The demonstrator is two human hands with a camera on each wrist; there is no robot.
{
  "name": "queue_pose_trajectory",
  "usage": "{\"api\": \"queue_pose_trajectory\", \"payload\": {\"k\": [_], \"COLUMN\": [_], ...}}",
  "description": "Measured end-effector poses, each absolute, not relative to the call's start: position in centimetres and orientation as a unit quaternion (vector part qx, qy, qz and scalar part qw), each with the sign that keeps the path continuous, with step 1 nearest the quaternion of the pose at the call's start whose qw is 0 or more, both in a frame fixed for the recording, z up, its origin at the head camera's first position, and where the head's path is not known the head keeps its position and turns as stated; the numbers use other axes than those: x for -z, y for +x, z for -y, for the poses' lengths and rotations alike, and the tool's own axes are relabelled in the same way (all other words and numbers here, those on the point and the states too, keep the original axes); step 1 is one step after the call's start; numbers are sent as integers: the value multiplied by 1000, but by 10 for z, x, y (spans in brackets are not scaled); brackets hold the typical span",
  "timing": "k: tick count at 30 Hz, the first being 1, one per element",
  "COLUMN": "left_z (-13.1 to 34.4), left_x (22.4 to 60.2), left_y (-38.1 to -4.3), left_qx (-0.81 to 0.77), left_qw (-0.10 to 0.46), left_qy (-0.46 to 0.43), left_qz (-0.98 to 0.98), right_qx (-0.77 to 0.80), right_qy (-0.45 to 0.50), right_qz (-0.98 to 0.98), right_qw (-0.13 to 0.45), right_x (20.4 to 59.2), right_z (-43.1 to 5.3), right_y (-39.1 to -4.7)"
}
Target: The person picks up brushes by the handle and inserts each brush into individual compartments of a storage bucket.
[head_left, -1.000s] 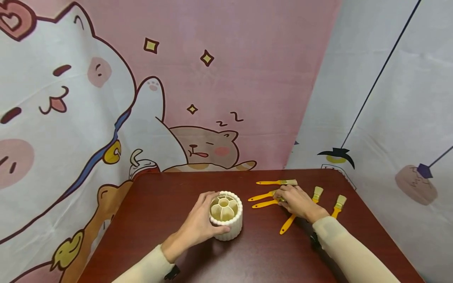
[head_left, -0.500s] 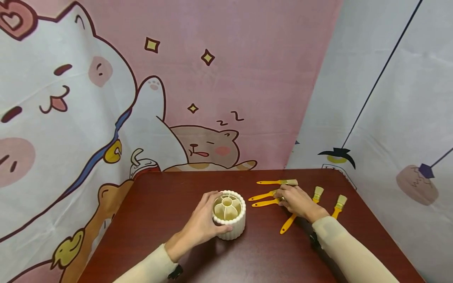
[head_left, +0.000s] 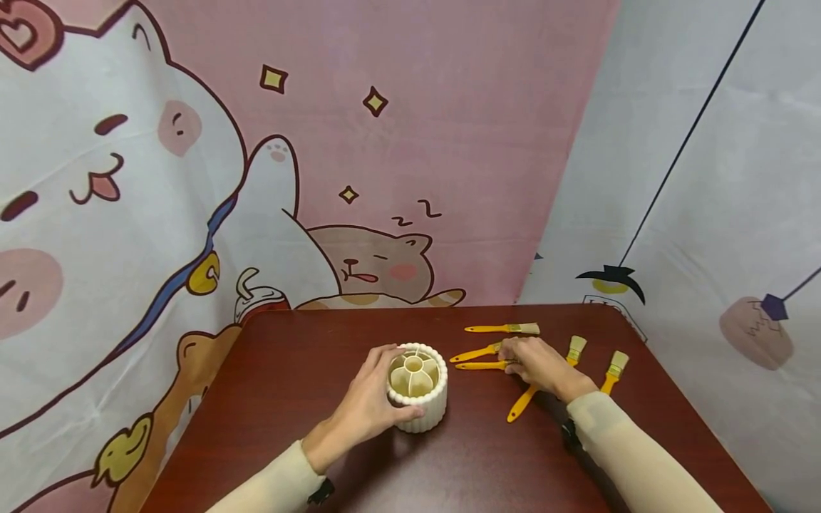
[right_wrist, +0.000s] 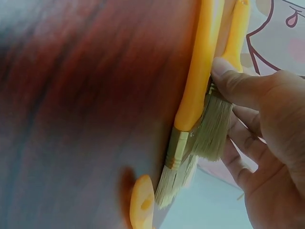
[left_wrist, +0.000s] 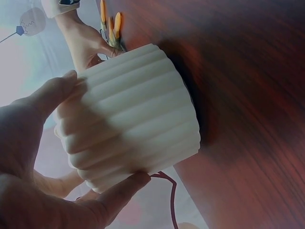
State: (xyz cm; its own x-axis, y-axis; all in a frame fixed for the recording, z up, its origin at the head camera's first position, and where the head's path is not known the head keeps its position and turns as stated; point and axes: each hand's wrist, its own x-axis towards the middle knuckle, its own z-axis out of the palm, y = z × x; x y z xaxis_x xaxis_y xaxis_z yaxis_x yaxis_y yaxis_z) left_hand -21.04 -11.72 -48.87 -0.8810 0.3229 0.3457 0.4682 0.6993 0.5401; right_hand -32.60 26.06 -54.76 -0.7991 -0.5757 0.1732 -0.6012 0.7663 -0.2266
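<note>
My left hand (head_left: 359,402) grips a cream fluted cup (left_wrist: 133,114) with a beaded rim, thumb and fingers spread around its upper wall. Petal-shaped dividers around a round centre show inside it in the head view. To the right, my right hand (head_left: 535,363) pinches a yellow-handled paintbrush (head_left: 481,365) near its metal band. Its handle points left, and the fingers hide its bristles in the head view. Another paintbrush (head_left: 474,354) lies just beyond, its bristle end partly behind the hand. In the right wrist view, the thumb (right_wrist: 233,86) lies close against the necks of two overlapping brushes.
One paintbrush (head_left: 500,329) lies crosswise near the back of the dark red table (head_left: 308,356). Two more, a slanted paintbrush (head_left: 522,405) and a paintbrush (head_left: 616,369) farther right, sit partly under the right arm. A cartoon-printed cloth (head_left: 449,142) hangs behind the table.
The cup has shifted slightly right with my left hand. The pinched brush's handle has swung a little away from me, now lying almost level across the head view. My right hand barely moved.
</note>
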Motion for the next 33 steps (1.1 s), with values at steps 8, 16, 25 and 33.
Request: {"api": "queue_pose_trajectory", "payload": {"k": [8,16,25,33], "left_z": [117,117,116,119], "left_x": [490,490,492,492], "left_y": [-212,-215,-215,-211], "left_qx": [313,312,308,312], "left_qw": [111,113,113,114], "left_qy": [-217,-218,-220,-220], "left_qz": [918,918,919,917], "right_qx": [-151,-192,-264,-304], "right_qy": [306,277,262,208], "right_qz": [938,939,920,911], "right_qw": [67,71,123,184], "right_x": [548,547,541,533], "right_z": [-261,-258,-259,-252], "right_y": [-322,-318,-311,-303]}}
